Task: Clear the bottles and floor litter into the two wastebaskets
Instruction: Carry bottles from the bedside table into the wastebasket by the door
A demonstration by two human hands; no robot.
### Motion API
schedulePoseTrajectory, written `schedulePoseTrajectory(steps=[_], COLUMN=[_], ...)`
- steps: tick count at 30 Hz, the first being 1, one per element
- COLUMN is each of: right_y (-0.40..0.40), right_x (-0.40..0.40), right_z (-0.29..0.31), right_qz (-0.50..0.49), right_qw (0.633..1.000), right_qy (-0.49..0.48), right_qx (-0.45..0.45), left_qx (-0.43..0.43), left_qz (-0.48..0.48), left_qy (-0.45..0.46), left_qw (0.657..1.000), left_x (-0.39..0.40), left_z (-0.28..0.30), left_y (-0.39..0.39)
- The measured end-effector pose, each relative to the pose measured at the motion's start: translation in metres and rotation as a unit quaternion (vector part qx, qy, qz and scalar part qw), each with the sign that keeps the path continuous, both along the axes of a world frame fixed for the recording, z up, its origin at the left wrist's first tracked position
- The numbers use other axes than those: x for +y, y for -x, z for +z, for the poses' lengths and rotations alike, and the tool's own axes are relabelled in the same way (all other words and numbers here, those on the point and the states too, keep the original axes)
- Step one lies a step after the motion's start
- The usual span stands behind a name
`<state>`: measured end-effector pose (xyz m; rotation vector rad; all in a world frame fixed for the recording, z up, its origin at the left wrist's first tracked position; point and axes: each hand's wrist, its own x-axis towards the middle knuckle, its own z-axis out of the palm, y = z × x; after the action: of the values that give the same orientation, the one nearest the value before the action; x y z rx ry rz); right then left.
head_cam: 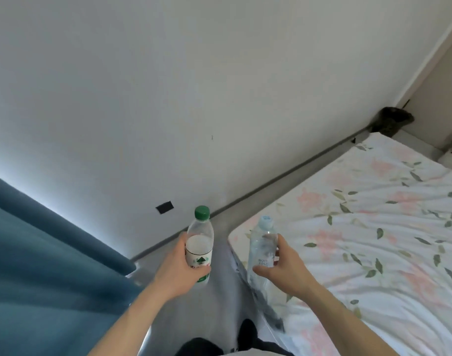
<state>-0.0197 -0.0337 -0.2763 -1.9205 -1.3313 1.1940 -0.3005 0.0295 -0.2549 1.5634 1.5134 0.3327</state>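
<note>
— What are you gripping in your left hand (180, 268)?

— A clear plastic bottle with a green ribbed cap (199, 249), smooth and glossy, wrapped in a white printed film label.

— And in your right hand (280, 267)?

— A thin, clear plastic bottle with a pale blue cap (262, 249), its wall slightly crinkled and shiny.

— The bed beside you?

— A floral cotton-looking sheet (368, 227), matt and creased, pink blooms on white.

— To your left?

— A teal curtain of heavy cloth (45, 265), soft and matt.

— The rest?

— The white painted wall (168, 86) is matt; the grey floor (219, 299) is smooth with a dull sheen.
</note>
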Motion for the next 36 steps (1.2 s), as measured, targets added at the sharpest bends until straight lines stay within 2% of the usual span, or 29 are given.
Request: schedulePoseTrajectory(steps=[7, 10, 16, 21, 25, 36], right_y=[0.041, 0.054, 0.084, 0.080, 0.059, -0.006], right_x=[0.138, 0.182, 0.246, 0.274, 0.301, 0.386], right_z=[0.015, 0.009, 0.008, 0.011, 0.008, 0.019], right_qz=[0.063, 0.060, -0.017, -0.109, -0.154, -0.212], right_qw=[0.998, 0.998, 0.999, 0.994, 0.988, 0.977], right_qy=[-0.007, -0.011, -0.015, -0.020, -0.015, -0.015], right_qx=[0.002, -0.010, -0.023, -0.026, -0.022, -0.013], left_qx=[-0.010, -0.014, 0.003, 0.009, -0.020, -0.026], left_qz=[0.071, 0.049, -0.045, -0.147, -0.182, -0.233], left_qy=[-0.022, -0.021, -0.017, -0.025, -0.036, -0.026], left_qw=[0.997, 0.998, 0.999, 0.989, 0.982, 0.972], left_x=[0.094, 0.146, 0.264, 0.342, 0.392, 0.482], left_z=[-0.002, -0.009, -0.010, -0.001, 0.002, 0.007], left_y=[0.044, 0.059, 0.070, 0.042, 0.005, -0.083])
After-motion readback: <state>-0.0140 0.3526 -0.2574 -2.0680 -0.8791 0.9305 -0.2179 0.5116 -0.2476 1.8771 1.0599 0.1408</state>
